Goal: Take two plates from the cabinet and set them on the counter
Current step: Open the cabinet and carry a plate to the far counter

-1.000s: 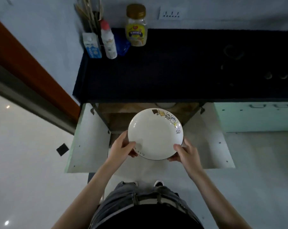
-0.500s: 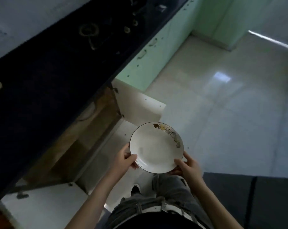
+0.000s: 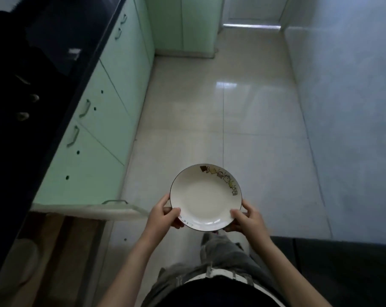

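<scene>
A white plate (image 3: 204,199) with a dark rim and a small coloured pattern on its far right edge is held level in front of my waist, over the floor. My left hand (image 3: 163,214) grips its left rim, thumb on top. On the opposite rim my right hand (image 3: 246,220) holds on the same way. The dark counter (image 3: 21,63) runs along the left edge of the view, well away from the plate. Below it the open cabinet (image 3: 54,244) shows at the lower left, with a pale round shape (image 3: 21,262) inside that I cannot identify.
An open cabinet door (image 3: 88,210) juts out just left of my left hand. Shut green cabinet doors (image 3: 103,120) line the left side. A pale tiled floor (image 3: 231,118) stretches ahead, a light wall (image 3: 353,107) on the right, and a dark surface (image 3: 331,273) at the lower right.
The view has swung to the right, away from the open cabinet and counter toward the floor. Both hands have kept the same hold on the plate.
</scene>
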The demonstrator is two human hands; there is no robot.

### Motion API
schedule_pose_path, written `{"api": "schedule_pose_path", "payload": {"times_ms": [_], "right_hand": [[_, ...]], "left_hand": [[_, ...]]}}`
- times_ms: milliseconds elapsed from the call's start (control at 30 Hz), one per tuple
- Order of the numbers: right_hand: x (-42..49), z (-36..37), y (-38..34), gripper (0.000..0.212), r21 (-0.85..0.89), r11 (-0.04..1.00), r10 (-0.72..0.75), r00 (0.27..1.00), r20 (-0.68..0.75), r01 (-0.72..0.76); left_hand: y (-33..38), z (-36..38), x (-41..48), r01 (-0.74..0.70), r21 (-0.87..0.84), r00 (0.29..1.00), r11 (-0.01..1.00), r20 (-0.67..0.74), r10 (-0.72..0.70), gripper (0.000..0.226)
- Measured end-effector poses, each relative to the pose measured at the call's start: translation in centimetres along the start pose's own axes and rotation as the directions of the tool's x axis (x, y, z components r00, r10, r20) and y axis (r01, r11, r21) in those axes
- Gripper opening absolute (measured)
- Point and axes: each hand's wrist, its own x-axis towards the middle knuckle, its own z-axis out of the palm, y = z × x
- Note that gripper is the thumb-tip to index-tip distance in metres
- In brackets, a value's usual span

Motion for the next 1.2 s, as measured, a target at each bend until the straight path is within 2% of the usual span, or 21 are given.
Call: {"api": "schedule_pose_path", "payload": {"times_ms": [233,333,567,700,900,1200], "right_hand": [[13.2,0.0,-11.1,0.041,-0.017,1.0,-0.014,0.992,0.128,0.016],[20.0,0.3,-14.7,0.04,-0.032,0.999,-0.018,0.988,0.154,0.023],[36.5,0.4,-25.8,0.044,-0.018,1.0,-0.021,0.999,0.048,0.021],[44.0,-0.4,-33.4,0.04,0.021,0.999,-0.045,0.999,-0.023,0.045],[56.9,-1.5,-43.2,0.039,0.022,0.997,-0.071,0.995,-0.065,0.073],[79.8,0.9,-59.0,0.047,-0.077,0.995,-0.043,0.978,0.204,0.06]], "left_hand": [[9.0,0.1,11.5,-0.01,-0.017,0.992,1.0,-0.129,0.008,0.048],[11.6,-0.3,18.1,-0.007,-0.003,0.99,1.0,-0.144,0.006,0.04],[21.8,-0.4,37.6,-0.029,0.002,0.998,1.0,-0.063,0.029,0.051],[29.8,-0.1,47.4,-0.074,0.021,0.997,0.997,0.025,0.074,0.046],[38.4,1.2,61.4,-0.075,-0.009,0.996,0.997,0.047,0.075,0.045],[49.1,-0.3,79.7,-0.047,-0.081,0.976,0.996,-0.217,0.028,0.046]]}}
